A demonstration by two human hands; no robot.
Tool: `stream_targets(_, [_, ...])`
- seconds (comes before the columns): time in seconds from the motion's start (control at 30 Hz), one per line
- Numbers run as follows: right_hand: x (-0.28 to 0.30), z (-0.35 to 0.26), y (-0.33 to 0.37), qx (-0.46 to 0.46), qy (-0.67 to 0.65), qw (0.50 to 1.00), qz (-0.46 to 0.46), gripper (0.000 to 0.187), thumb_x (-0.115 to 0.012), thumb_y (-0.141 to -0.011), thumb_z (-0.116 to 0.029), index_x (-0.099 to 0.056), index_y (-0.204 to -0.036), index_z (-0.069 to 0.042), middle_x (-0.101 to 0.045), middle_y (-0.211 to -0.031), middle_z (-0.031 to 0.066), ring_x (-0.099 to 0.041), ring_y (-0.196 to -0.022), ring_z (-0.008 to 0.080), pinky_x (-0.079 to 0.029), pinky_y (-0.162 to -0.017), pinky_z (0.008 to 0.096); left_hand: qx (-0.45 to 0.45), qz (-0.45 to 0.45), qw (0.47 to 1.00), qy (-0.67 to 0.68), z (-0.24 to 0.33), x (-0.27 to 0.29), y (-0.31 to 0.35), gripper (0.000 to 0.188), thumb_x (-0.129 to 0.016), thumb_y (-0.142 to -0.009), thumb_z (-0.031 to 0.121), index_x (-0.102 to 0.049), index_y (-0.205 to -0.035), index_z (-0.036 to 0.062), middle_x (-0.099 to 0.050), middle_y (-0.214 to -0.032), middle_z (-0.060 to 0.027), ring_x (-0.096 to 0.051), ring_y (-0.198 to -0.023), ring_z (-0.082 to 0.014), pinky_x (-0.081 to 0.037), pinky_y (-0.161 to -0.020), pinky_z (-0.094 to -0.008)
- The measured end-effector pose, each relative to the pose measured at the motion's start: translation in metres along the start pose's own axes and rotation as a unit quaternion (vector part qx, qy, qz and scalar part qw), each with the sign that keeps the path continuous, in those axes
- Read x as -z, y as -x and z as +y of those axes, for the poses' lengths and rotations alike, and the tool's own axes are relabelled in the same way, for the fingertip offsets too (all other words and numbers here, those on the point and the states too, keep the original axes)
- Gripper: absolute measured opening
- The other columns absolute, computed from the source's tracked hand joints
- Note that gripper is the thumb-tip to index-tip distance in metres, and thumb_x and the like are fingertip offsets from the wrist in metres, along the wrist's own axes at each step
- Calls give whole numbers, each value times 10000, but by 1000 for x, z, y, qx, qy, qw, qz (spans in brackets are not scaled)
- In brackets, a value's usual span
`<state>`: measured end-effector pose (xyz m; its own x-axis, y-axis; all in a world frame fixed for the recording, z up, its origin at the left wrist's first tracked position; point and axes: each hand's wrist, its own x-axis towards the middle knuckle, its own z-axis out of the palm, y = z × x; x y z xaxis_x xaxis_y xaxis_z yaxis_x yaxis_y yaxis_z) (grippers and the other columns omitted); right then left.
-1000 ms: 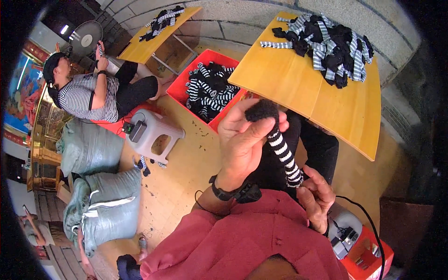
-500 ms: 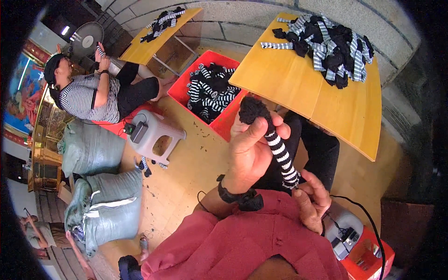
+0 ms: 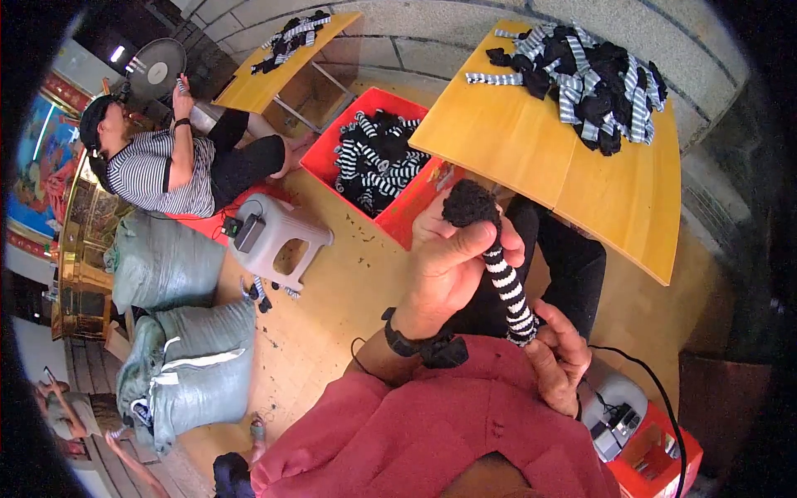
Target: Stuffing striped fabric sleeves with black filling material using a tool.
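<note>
A knitted tube (image 3: 509, 290) with black and white stripes and a bunched black end hangs at a slant in front of my chest. My left hand (image 3: 444, 270) grips its upper, black part between thumb and fingers. At the lower striped hem, the thumb and fingers of my right hand (image 3: 560, 353) close on the edge. Whether something sits inside the tube is hidden.
A yellow table (image 3: 498, 124) ahead bears a heap of striped and black knits (image 3: 594, 91). Left of it is a red bin (image 3: 394, 217) of similar knits. Farther left are a grey stool (image 3: 286, 236), stuffed sacks (image 3: 203, 365) and a seated co-worker (image 3: 162, 170).
My left hand and the tube's black end have shifted slightly right and down. My right hand stays at the hem. The co-worker's hands have moved slightly.
</note>
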<state>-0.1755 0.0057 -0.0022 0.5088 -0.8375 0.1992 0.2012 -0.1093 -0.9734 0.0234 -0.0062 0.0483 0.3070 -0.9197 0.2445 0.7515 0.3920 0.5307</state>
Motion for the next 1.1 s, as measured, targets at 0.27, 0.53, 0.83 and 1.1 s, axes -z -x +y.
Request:
stream_targets(0.27, [14, 2, -2, -60, -83, 994, -49, 447, -574, -778, 45, -483, -1215, 62, -545, -589, -1, -445, -499, 35, -313, -467, 188, 90, -118, 987, 65, 2, 8, -1, 211, -668, -762, 121, -586, -870, -39, -591, -690, -171, -581, -624, -299, -470, -572, -389])
stream_targets(0.53, [3, -6, -3, -133, -177, 975, -15, 473, -651, -776, -88, -476, -1193, 50, -625, -773, 55, -446, -451, 42, -282, -371, 167, 142, -108, 981, 70, -14, -1, 13, 203, -680, -763, 142, -596, -844, -25, -605, -708, -160, -600, -643, -252, -489, -597, -348])
stream_targets(0.83, [-4, 1, -8, -139, -285, 948, -31, 420, -577, -822, -24, -468, -1226, 14, -567, -670, 38, -412, -454, 46, -264, -392, 182, 71, -38, 997, -21, -8, -17, 11, 305, -605, -845, 169, -530, -1074, -18, -616, -836, -172, -618, -696, -253, -515, -645, -361])
stream_targets(1.1, [1, 0, -1, -63, -83, 994, -28, 446, -558, -780, 64, -474, -1218, 56, -562, -627, 15, -477, -555, 47, -347, -513, 186, -15, -4, 1000, -9, 0, -17, 6, 312, -444, -940, 289, -472, -1108, 27, -584, -781, -137, -589, -621, -246, -494, -576, -333])
